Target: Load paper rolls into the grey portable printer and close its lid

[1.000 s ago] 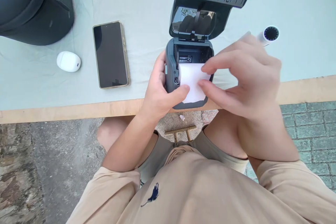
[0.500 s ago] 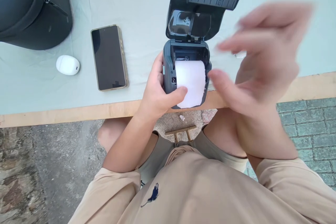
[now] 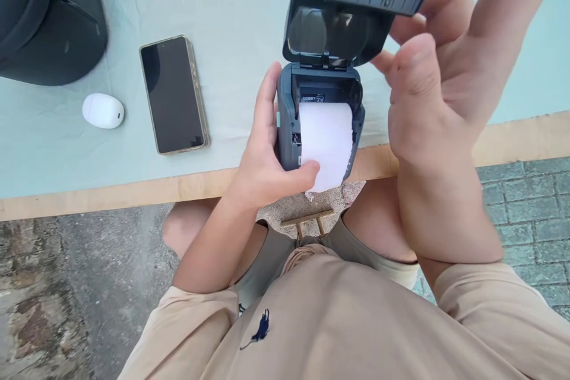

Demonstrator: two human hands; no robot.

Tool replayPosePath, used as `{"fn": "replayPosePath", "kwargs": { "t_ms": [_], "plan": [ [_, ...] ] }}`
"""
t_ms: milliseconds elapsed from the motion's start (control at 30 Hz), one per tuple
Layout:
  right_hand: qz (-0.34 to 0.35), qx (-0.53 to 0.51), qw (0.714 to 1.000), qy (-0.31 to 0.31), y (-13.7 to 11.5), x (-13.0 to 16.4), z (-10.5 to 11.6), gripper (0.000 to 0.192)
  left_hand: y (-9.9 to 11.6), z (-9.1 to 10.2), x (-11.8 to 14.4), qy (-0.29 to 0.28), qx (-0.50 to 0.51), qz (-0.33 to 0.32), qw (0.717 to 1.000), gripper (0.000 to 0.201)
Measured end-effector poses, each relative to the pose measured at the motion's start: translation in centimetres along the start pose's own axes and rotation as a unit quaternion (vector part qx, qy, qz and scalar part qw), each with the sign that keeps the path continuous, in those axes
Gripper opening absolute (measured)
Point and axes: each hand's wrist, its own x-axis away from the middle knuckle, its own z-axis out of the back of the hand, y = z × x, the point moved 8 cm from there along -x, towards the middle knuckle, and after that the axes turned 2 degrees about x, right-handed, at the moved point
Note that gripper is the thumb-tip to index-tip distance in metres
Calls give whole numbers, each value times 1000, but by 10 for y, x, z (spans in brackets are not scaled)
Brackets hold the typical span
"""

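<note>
Outdoor spot: cloth-covered table [image 3: 231, 6] over brick paving [image 3: 525, 202] and rough stone ground [image 3: 57, 285].
</note>
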Motion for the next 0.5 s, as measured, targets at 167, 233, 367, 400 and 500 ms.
{"fn": "replayPosePath", "kwargs": {
  "t_ms": [167, 233, 367, 400, 500],
  "plan": [
    [102, 107, 988, 41, -4, 7, 2, 12, -5, 1, 2, 28, 13, 45, 998, 103],
    [124, 106, 987, -3, 0, 10, -2, 13, -5, 0, 1, 34, 28, 52, 998, 105],
    [139, 118, 982, -41, 6, 12, -1, 21, -5, -2, -2, 15, 39, 45, 998, 103],
    [140, 123, 981, -53, 7, 12, -2, 22, -6, -3, -2, 4, 38, 44, 998, 102],
    [134, 134, 979, -77, 9, 12, -4, 22, -5, -2, -3, -7, 49, -2, 999, 104]
  ]
}}
